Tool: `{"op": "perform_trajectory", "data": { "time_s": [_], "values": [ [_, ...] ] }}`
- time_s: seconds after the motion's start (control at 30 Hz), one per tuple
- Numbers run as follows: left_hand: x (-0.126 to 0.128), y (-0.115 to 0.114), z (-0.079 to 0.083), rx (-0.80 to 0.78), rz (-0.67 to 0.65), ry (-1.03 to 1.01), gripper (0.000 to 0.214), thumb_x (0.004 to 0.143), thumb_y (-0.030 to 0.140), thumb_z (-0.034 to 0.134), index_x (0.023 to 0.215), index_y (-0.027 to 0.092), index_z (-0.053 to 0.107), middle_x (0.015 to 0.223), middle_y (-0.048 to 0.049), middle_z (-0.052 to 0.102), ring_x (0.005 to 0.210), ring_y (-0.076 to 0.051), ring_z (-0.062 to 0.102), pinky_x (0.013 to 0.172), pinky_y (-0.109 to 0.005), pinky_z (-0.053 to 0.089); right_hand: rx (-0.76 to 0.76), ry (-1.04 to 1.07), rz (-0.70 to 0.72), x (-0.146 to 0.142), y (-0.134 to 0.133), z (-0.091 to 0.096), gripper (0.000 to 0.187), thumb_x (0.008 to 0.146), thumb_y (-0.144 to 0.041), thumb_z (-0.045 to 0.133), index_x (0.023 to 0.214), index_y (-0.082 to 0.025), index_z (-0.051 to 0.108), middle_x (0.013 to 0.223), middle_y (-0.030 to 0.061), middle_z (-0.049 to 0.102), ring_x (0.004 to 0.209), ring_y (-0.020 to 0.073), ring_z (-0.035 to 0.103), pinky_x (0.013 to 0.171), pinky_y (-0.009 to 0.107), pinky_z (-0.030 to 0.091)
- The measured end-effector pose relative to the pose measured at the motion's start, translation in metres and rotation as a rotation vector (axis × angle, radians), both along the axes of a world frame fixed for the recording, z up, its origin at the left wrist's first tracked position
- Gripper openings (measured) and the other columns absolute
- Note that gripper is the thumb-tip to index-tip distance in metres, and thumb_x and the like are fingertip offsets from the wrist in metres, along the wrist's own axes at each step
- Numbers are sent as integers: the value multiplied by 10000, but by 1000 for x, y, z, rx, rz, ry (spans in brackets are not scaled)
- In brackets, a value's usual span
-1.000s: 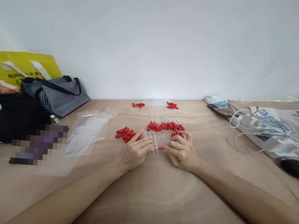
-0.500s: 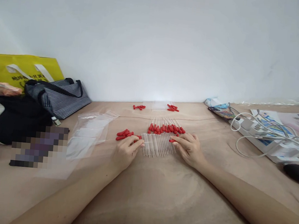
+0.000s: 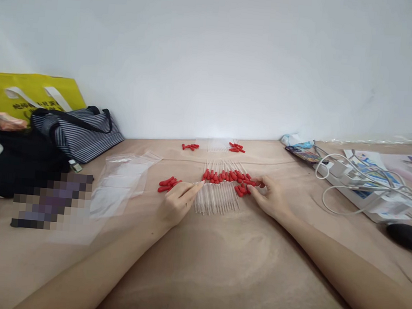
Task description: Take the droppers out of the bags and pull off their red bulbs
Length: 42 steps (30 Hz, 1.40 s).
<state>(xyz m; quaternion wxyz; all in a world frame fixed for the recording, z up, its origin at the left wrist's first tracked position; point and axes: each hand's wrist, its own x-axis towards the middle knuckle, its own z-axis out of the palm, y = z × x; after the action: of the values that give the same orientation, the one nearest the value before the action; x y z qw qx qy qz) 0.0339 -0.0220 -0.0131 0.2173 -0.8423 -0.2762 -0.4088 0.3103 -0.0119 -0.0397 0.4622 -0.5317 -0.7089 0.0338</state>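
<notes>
My left hand (image 3: 179, 201) is closed in a pinch at the left end of a row of clear glass dropper tubes (image 3: 216, 201), on a thin glass tube mostly hidden by the fingers. My right hand (image 3: 269, 197) has thumb and forefinger closed around a red rubber bulb (image 3: 250, 183) at the right end of the finished droppers (image 3: 222, 175). These lie behind the bare tubes, bulbs towards me. Below my right fingertips is a small pile of loose red bulbs (image 3: 241, 190). More loose bulbs (image 3: 167, 184) lie beyond my left hand.
Clear plastic bags (image 3: 116, 185) lie at the left, by a striped bag (image 3: 81, 134) and a black bag (image 3: 13, 166). Further back are more red bulbs (image 3: 190, 147) and tubes. A power strip (image 3: 354, 191) with white cables and a black mouse (image 3: 408, 236) are at the right.
My right hand has moved right and slightly away from me, uncovering the pile of loose bulbs. My left fingertips have shifted up to the far ends of the tubes.
</notes>
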Motion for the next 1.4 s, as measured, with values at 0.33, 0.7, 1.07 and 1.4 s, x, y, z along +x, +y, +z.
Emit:
{"op": "perform_trajectory", "data": {
  "time_s": [0.33, 0.7, 1.07, 1.4],
  "values": [
    [15, 7, -7, 29, -63, 136, 306, 852, 103, 408, 1141, 151, 496, 804, -41, 661, 733, -148, 617, 721, -281, 521, -15, -167, -145, -10, -6, 3, 226, 763, -387, 494, 824, -223, 638, 770, 29, 657, 759, 193, 579, 716, 336, 310],
    [19, 6, -11, -186, -195, 81, 361, 808, 301, 543, 1121, 125, 513, 772, -53, 657, 760, -165, 617, 706, -300, 527, -243, 53, -276, -5, 6, 8, 339, 785, -440, 433, 870, -199, 656, 719, 26, 657, 646, 166, 570, 634, 280, 360],
    [9, -7, -3, -350, -138, 144, 514, 709, 431, 611, 1147, 179, 518, 1079, -98, 610, 1008, -251, 535, 864, -420, 446, -409, 141, -418, 3, 40, 2, 396, 661, -536, 527, 785, -180, 649, 717, 63, 650, 671, 201, 577, 580, 280, 378],
    [-1, -7, -4, -502, -39, 103, 588, 734, 334, 592, 1254, 171, 370, 1182, -112, 524, 1111, -248, 458, 934, -422, 394, -693, 87, -456, 3, 61, 6, 336, 607, -532, 573, 628, -210, 665, 564, 53, 605, 645, 233, 583, 559, 311, 379]
  ]
}}
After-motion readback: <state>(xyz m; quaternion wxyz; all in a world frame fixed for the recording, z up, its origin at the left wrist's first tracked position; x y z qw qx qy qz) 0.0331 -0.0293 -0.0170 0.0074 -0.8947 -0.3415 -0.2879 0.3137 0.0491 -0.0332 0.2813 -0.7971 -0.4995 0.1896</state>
